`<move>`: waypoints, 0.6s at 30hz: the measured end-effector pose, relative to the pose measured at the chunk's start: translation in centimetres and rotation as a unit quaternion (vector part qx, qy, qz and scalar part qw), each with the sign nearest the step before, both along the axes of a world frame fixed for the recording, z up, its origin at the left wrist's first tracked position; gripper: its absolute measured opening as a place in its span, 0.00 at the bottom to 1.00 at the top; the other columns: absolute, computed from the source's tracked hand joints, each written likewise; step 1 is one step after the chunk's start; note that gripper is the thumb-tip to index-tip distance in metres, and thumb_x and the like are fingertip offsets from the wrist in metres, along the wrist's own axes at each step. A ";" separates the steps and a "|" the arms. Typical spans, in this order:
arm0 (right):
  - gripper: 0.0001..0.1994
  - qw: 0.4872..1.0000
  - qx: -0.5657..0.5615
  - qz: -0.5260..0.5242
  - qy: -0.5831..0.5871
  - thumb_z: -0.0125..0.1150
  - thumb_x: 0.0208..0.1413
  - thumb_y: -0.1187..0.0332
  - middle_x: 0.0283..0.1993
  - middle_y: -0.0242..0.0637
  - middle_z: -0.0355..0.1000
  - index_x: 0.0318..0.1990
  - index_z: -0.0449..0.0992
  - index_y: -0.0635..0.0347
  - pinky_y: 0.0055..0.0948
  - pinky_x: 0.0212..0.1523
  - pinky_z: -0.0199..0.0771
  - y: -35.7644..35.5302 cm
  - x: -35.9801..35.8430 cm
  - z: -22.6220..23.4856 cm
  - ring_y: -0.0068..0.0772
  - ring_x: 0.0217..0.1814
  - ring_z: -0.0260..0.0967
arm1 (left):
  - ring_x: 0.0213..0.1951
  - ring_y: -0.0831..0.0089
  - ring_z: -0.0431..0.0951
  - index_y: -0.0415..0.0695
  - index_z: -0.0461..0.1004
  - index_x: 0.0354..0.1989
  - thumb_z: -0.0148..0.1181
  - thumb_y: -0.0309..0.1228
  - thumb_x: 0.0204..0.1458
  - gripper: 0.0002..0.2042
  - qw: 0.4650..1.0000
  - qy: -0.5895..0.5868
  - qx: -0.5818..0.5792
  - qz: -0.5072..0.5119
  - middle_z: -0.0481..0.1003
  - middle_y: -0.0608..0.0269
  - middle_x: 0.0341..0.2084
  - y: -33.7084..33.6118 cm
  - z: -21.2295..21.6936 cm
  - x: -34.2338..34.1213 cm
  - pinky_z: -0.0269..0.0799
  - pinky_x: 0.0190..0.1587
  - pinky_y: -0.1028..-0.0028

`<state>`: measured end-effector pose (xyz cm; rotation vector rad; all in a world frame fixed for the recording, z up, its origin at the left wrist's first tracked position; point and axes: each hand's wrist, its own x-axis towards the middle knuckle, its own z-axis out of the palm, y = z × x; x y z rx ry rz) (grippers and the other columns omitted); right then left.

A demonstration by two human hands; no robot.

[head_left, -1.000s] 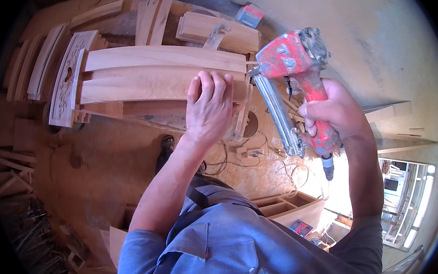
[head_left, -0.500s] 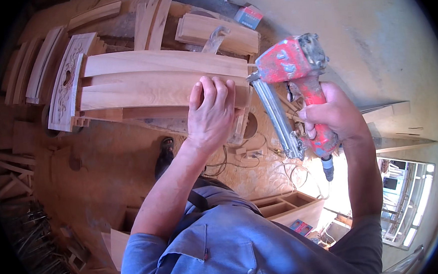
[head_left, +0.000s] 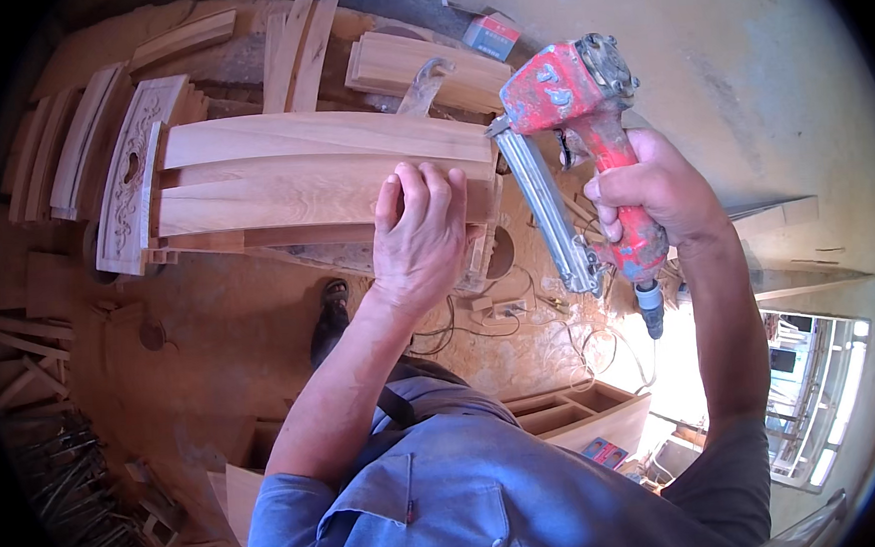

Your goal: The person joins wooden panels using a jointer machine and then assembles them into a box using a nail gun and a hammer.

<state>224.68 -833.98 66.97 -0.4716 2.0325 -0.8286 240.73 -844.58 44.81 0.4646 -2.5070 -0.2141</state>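
Observation:
A pale wooden assembly (head_left: 272,194) made of slightly curved boards lies across the upper middle. At its left end stands a carved panel (head_left: 123,207) with a dark hole. My left hand (head_left: 419,229) rests on the near board, fingers bent over its top close to the right end; the thumb is mostly hidden. Wrapped round the handle of a red nail gun (head_left: 558,84) is my right hand (head_left: 650,185). The gun's nose meets or hovers just over the assembly's far right corner; contact cannot be made out. Its grey magazine (head_left: 552,211) slants down toward me.
Loose boards (head_left: 294,57) and a stack of planks (head_left: 425,69) lie beyond the assembly. A small box (head_left: 491,36) sits by the wall. An open wooden case (head_left: 586,410) stands near me at right. Cords and wood scraps (head_left: 500,310) lie on the floor.
My right hand has raised the nail gun slightly and shifted it left. The assembly and my left hand sit slightly lower in the picture; the hand stays on the board.

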 end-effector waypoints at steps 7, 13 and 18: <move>0.10 1.000 -0.001 -0.010 0.006 0.66 0.48 0.71 0.23 0.36 0.73 0.33 0.73 0.68 0.29 0.25 0.76 -0.6 0.2 0.3 0.24 0.20 0.71 | 0.65 0.49 0.62 0.38 0.68 0.63 0.72 0.52 0.39 0.43 1.000 0.010 -0.006 -0.002 0.65 0.47 0.59 0.0 -0.3 0.0 0.51 0.67 0.51; 0.19 1.000 -0.004 -0.010 0.011 0.63 0.48 0.71 0.21 0.33 0.71 0.49 0.72 0.68 0.25 0.23 0.72 -0.4 -0.1 -0.3 0.22 0.18 0.69 | 0.65 0.49 0.61 0.39 0.68 0.63 0.72 0.52 0.39 0.43 1.000 0.006 -0.009 0.002 0.65 0.48 0.59 0.0 -0.2 0.0 0.50 0.67 0.51; 0.19 1.000 -0.003 -0.002 0.006 0.63 0.49 0.71 0.21 0.33 0.70 0.50 0.73 0.67 0.26 0.23 0.72 -0.5 -0.3 -0.3 0.22 0.18 0.68 | 0.65 0.49 0.62 0.40 0.68 0.62 0.73 0.52 0.38 0.43 1.000 -0.001 -0.010 0.007 0.65 0.49 0.59 0.0 0.0 0.0 0.51 0.67 0.51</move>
